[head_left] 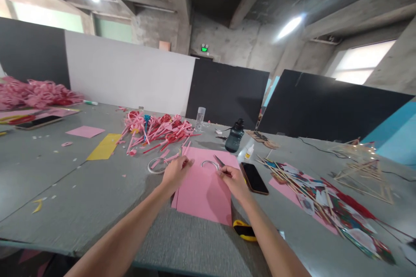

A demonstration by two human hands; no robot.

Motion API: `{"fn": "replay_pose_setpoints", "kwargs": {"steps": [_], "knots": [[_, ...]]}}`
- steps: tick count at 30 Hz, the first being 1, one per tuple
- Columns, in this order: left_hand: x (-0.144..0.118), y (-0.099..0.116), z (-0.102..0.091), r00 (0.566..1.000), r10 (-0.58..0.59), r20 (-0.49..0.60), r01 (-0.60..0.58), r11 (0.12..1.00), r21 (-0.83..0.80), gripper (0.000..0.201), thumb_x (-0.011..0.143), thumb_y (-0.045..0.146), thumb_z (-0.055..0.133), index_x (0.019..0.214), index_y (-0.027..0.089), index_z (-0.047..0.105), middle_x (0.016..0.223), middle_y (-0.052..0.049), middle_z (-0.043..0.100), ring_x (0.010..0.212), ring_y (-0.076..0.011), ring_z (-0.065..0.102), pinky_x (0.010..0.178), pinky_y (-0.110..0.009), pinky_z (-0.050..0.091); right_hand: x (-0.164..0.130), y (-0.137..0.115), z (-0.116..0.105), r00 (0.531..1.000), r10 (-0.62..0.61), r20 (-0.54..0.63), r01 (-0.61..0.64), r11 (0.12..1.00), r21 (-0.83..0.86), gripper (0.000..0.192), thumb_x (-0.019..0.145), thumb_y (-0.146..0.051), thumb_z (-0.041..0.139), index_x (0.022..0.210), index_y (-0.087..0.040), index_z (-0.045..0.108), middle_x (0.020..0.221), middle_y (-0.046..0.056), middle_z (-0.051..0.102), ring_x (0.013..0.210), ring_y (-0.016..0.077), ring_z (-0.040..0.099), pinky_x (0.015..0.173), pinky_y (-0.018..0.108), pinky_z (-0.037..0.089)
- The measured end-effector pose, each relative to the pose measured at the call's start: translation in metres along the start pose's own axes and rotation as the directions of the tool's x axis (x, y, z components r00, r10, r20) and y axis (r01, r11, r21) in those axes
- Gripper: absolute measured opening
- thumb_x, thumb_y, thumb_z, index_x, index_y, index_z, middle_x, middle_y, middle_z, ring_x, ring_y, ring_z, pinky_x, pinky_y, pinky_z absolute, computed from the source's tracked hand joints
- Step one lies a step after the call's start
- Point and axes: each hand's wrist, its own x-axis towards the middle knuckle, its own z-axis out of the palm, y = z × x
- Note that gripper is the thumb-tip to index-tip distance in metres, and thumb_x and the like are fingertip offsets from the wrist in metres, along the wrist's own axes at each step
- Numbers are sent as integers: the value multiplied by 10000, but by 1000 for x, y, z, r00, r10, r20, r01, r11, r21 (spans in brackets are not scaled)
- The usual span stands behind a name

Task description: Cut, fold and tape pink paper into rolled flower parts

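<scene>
A stack of pink paper sheets (204, 190) lies on the grey table (97, 190) in front of me. My left hand (175, 172) rests on the sheets' upper left edge, fingers curled around a thin pink strip. My right hand (234, 180) grips scissors (219, 162), whose blades point up and away over the paper. A roll of tape (209, 164) lies on the paper between my hands. Another tape ring (157, 165) sits just left of the sheets.
A black phone (254, 178) lies right of my right hand, a yellow tool (244, 230) under my right forearm. A pile of pink and red paper strips (156, 130), a dark bottle (234, 136), glue (248, 152), a yellow sheet (104, 147) and wooden sticks with coloured paper (325, 199) surround them.
</scene>
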Motion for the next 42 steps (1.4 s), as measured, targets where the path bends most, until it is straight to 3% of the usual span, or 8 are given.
{"fn": "replay_pose_setpoints", "kwargs": {"steps": [4,11,15,18,23,32,42], "knots": [[0,-1,5,999,29,25,-28,999,-34,313,949,415,544,737,190,597,688,-2,617,649,-154,541,597,-263,260,0,-1,0,1000,5,19,-6,1000,13,293,818,-470,651,761,-183,664,795,36,687,743,199,574,671,291,389],[1,-3,9,999,46,26,-43,993,-112,315,949,420,520,779,189,648,712,8,642,682,-147,576,603,-247,301,-1,-3,1,999,16,28,-17,1000,27,278,807,-457,654,771,-182,671,779,30,678,744,201,583,685,295,402],[2,-2,9,997,65,31,-61,990,-131,317,929,393,551,714,176,634,629,20,598,604,-132,535,577,-252,281,-1,-4,0,999,-5,54,4,1000,14,296,821,-475,643,767,-184,659,774,26,664,762,203,585,690,290,401],[1,-1,8,997,71,21,-68,989,-130,323,935,381,540,705,173,630,630,15,604,607,-132,535,583,-251,288,-2,-6,0,998,9,64,-10,1000,13,302,819,-482,634,750,-188,643,762,22,655,754,201,584,683,288,399],[1,1,5,994,111,21,-108,988,-115,217,917,338,572,808,187,683,801,-10,702,730,-152,604,644,-247,334,-1,-10,1,999,12,53,-13,1000,11,287,810,-469,638,747,-189,646,760,19,660,749,201,588,683,288,396],[-1,4,4,981,186,59,-181,980,-82,197,902,204,526,776,176,675,789,-23,719,723,-163,611,643,-269,322,-3,-8,1,998,0,57,1,1000,-12,258,824,-433,627,784,-183,675,811,39,699,797,217,612,722,296,417],[0,8,3,967,238,89,-239,971,0,185,925,253,584,797,201,708,841,-21,749,806,-188,651,723,-292,361,-3,-13,2,997,-13,76,13,1000,-1,289,830,-458,619,757,-181,653,779,34,675,765,208,595,696,292,406]]}}
